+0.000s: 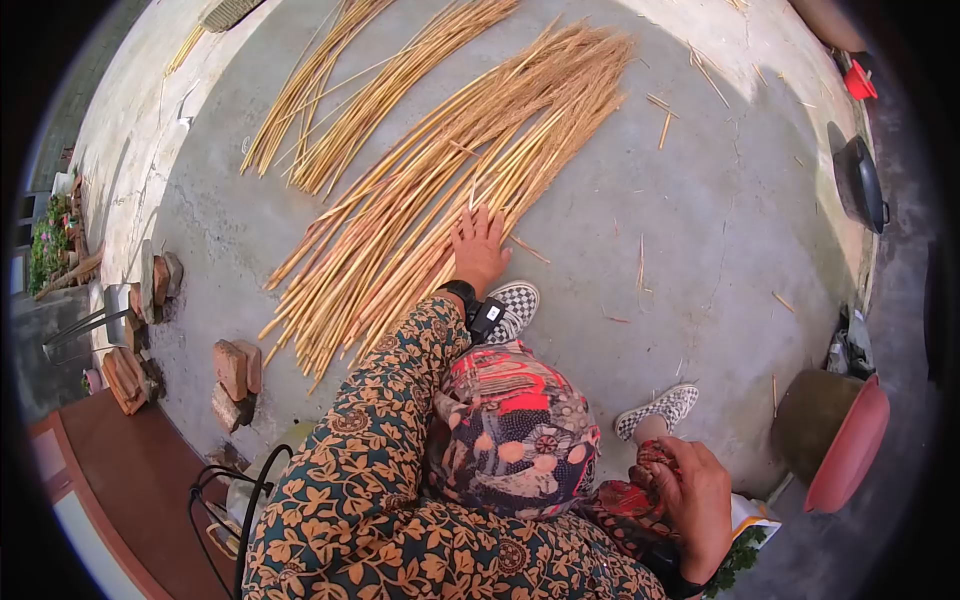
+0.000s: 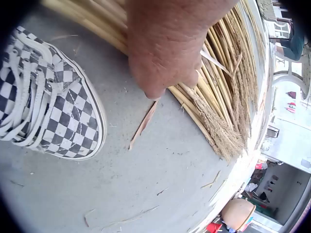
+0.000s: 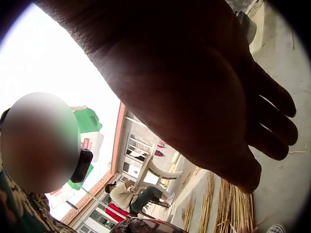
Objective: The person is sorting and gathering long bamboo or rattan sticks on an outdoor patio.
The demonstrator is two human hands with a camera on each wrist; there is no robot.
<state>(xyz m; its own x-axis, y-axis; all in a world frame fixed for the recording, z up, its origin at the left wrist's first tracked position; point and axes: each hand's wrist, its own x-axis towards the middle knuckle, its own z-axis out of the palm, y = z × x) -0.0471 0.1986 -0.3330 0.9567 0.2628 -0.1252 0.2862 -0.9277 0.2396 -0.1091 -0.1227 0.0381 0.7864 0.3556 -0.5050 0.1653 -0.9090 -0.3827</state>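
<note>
My left hand (image 1: 482, 248) rests on the near edge of a large bundle of dry plant stalks (image 1: 400, 230) with feathery brown tops. Its fingers are spread over the stalks in the head view. A pale strip of husk (image 2: 216, 62) shows just beyond the fingers in the left wrist view. At the lower right of the head view, my right hand (image 1: 700, 500) is by my knee, close over the red patterned trouser leg (image 1: 625, 500). In the right wrist view its fingers hang loosely bent with nothing in them.
Two smaller stalk bundles (image 1: 385, 95) lie farther off. A checkered shoe (image 1: 515, 308) stands beside the left hand. Bricks (image 1: 235, 370) sit at left; a large tub (image 1: 830, 430) and a dark basin (image 1: 858, 180) stand at right. A seated person (image 3: 133, 198) is in the background.
</note>
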